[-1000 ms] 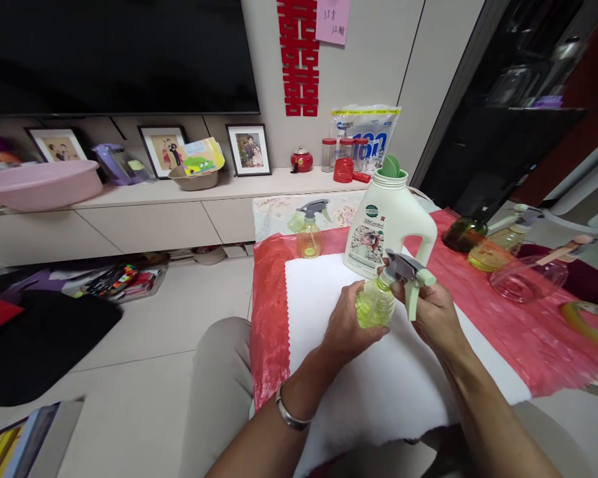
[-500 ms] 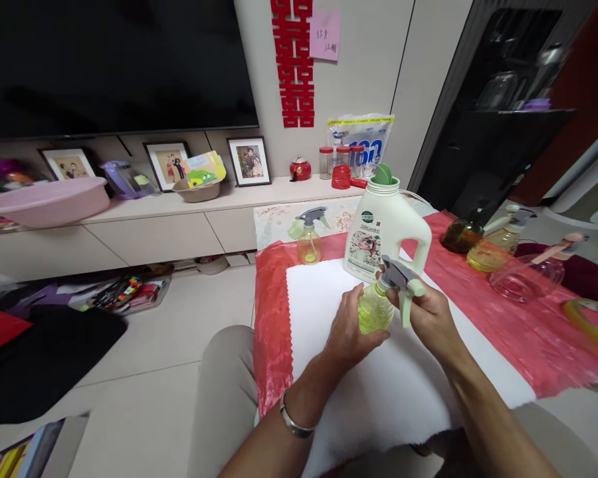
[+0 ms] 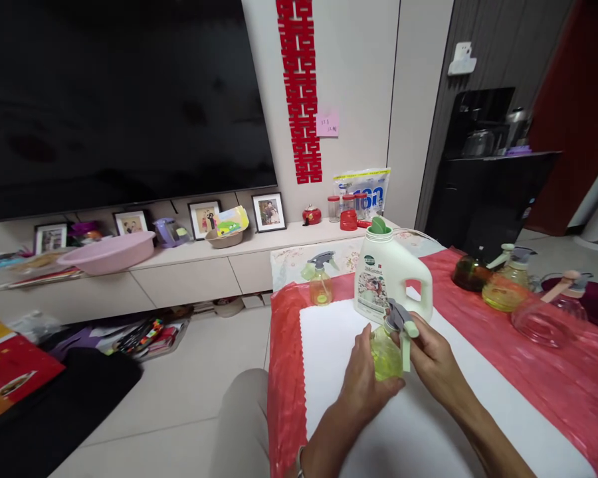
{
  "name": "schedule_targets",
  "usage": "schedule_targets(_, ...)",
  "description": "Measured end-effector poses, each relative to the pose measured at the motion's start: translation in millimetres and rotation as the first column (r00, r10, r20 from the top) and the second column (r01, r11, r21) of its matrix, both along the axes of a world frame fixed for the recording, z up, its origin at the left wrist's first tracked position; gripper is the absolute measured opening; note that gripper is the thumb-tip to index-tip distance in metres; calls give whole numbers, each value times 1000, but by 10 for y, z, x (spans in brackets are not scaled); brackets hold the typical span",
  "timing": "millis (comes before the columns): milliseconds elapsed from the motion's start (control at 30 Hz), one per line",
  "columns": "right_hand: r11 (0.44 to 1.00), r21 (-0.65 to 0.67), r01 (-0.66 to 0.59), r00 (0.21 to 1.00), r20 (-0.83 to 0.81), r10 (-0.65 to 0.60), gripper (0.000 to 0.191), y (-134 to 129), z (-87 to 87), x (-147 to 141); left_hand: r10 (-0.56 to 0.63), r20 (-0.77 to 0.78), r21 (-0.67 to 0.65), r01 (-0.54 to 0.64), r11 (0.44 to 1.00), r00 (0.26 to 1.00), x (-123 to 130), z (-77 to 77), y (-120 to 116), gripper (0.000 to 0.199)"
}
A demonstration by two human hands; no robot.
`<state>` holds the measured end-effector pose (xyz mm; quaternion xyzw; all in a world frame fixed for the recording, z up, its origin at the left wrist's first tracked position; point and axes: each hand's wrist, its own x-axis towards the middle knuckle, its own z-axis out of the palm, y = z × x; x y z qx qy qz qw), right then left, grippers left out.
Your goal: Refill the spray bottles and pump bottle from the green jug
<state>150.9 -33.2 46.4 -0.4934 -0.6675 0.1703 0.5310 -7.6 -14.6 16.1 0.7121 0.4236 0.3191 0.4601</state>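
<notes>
While a red plastic sheet is spreading out below, a white cloth is lying on it and a pale green jug is standing upright at the cloth's far edge. Left hand: fingers are wrapping the body of a yellow-green spray bottle, which is hovering above the cloth, nearer than the jug. Right hand: fingers are gripping the bottle's grey-and-green spray head.
</notes>
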Motion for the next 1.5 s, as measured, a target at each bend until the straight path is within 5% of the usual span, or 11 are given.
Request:
schedule_targets(333, 997, 71, 27, 1000, -9, -27, 38, 18, 35, 0, -18, -71, 180, 31, 983, 997, -109, 132, 6, 78)
schedule_targets(567, 998, -17, 60, 997, -51, -60, 50, -12, 60, 68, 7, -79, 145, 4, 989, 997, -96, 159, -45, 85)
schedule_targets(1500, 998, -27, -56, 997, -48, 55, 40, 38, 110, 16, 30, -92, 212, -10, 977, 995, -71, 56, -79, 84)
